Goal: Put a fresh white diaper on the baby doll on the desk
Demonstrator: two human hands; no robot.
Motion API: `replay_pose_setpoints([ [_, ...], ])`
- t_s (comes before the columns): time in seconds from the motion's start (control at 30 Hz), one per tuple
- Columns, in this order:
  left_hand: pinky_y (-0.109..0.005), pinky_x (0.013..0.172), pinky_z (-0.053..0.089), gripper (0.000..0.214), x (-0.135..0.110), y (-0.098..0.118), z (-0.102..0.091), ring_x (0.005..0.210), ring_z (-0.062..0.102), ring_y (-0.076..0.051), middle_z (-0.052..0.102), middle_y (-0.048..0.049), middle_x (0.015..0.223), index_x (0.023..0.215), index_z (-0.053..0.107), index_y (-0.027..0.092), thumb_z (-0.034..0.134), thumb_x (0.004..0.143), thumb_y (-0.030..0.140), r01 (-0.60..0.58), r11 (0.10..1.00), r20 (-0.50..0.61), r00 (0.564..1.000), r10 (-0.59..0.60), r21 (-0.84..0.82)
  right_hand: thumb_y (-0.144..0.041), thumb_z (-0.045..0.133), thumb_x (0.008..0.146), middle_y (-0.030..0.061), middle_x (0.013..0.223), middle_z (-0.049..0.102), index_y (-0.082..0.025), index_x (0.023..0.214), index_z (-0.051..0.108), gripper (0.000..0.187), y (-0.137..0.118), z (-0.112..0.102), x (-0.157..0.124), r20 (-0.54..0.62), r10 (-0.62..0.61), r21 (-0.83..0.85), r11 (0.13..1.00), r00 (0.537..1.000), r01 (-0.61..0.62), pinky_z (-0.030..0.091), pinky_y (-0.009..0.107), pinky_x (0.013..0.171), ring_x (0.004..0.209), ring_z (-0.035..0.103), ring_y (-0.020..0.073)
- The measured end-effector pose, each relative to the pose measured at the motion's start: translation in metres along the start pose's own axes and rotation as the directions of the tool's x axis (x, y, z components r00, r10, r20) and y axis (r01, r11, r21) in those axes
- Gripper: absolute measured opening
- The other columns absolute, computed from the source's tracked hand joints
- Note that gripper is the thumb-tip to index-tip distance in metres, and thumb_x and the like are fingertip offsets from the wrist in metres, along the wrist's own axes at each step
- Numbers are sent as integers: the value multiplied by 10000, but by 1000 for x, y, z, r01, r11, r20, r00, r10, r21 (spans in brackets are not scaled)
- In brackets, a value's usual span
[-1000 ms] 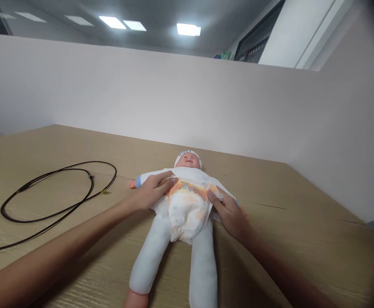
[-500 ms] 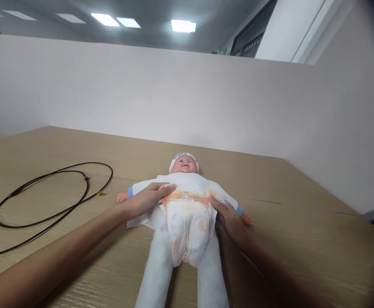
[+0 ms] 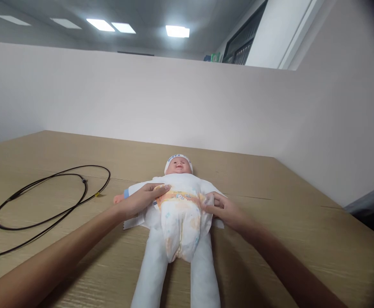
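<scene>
A baby doll in a white cap and white top lies on its back, its pale legs toward me. Around its hips is a white and orange diaper, front panel laid up over the belly. My left hand grips the panel's upper left corner, thumb on top and the other fingers partly hidden. At the opposite side, my right hand pinches the diaper's edge between thumb and fingers. White side flaps stick out past both hips. The doll's right-side arm is mostly behind my right hand.
A loop of black cable with a small yellow tag lies to the left on the wooden table. A pale partition wall rises behind the table's far edge. Something dark stands beyond the right edge.
My right hand has turned and now pinches the diaper's right edge, where before its thumb lay on the panel. My left hand keeps its hold. The view has shifted slightly.
</scene>
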State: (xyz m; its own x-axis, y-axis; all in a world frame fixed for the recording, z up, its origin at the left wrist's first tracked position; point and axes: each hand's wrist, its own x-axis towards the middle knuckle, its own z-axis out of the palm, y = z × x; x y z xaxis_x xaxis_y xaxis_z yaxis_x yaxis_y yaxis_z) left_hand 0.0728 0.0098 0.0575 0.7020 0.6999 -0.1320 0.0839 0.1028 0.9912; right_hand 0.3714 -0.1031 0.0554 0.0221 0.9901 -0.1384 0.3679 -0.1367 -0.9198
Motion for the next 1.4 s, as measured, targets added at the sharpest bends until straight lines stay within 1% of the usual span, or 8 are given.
replay_pose_setpoints([
  [0.13, -292, 661, 475, 562, -2, 0, -2, 781, 642, -210, 747, -41, 903, 945, 719, 194, 759, 885, 752, 7, 1000, -10, 1000, -7, 19, -491, 843, 851, 50, 990, 796, -224, 1180, 703, 446, -4, -30, -11, 147, 84, -22, 996, 986, -82, 587, 380, 860, 919, 748, 243],
  [0.23, -279, 697, 493, 525, -3, 1, -2, 811, 657, -198, 752, -36, 927, 948, 736, 191, 774, 911, 713, 26, 1000, 3, 1000, -26, -17, -403, 702, 936, 100, 1158, 791, -225, 1254, 690, 365, -13, -28, -16, -93, 0, -163, 987, 996, -15, 609, 448, 938, 1014, 754, 268],
  [0.37, -271, 725, 498, 515, -2, 1, -1, 845, 669, -193, 764, -42, 965, 969, 760, 187, 748, 950, 701, 33, 999, 6, 999, -33, -36, -395, 554, 1052, 128, 1431, 707, -257, 1351, 648, 343, -31, 13, -26, -348, -398, -394, 884, 849, 253, 572, 539, 1122, 1310, 678, 322],
  [0.57, -269, 763, 493, 503, -8, 14, -17, 864, 630, -184, 714, -23, 975, 973, 715, 204, 701, 980, 707, -12, 992, 108, 994, -1, 124, -433, 486, 1163, 36, 1802, 405, -338, 1718, 405, 569, -30, 53, -38, 142, -561, -507, 667, 816, 547, 316, 550, 1397, 1688, 334, 302],
  [0.73, -268, 781, 470, 355, -11, 27, -55, 873, 610, -168, 706, -16, 997, 1028, 716, 217, 784, 976, 561, -57, 959, 346, 937, -44, 277, -457, 438, 1185, -2, 1852, 294, -359, 1755, 340, 587, -17, 49, -34, 182, -509, -497, 691, 841, 525, 235, 564, 1427, 1736, 203, 285],
  [0.9, -262, 645, 343, 408, -10, 28, -65, 727, 490, -132, 623, 5, 845, 968, 694, 195, 704, 1009, 601, -106, 895, 197, 980, 21, 433, -455, 445, 1184, -16, 1863, 257, -377, 1767, 301, 605, -12, 48, -33, 191, -524, -478, 689, 830, 545, 213, 560, 1432, 1743, 170, 279],
  [1.17, -374, 861, 472, 249, -20, 29, -18, 1017, 652, -267, 740, -73, 1110, 1106, 682, 226, 550, 1071, 435, -162, 537, -72, 919, 387, 828, -458, 474, 1176, 2, 1854, 285, -371, 1775, 289, 632, -17, 50, -35, 173, -523, -510, 677, 834, 531, 242, 589, 1421, 1733, 213, 308],
  [1.4, -428, 1025, 429, 233, -32, 53, 46, 1094, 610, -261, 739, -26, 1132, 1149, 699, 261, 513, 1030, 186, -485, 369, 310, 842, 441, 793, -433, 430, 1183, 33, 1883, 171, -308, 1810, 142, 701, 15, 49, -46, 84, -565, -533, 671, 821, 516, 232, 527, 1427, 1742, 174, 282],
])
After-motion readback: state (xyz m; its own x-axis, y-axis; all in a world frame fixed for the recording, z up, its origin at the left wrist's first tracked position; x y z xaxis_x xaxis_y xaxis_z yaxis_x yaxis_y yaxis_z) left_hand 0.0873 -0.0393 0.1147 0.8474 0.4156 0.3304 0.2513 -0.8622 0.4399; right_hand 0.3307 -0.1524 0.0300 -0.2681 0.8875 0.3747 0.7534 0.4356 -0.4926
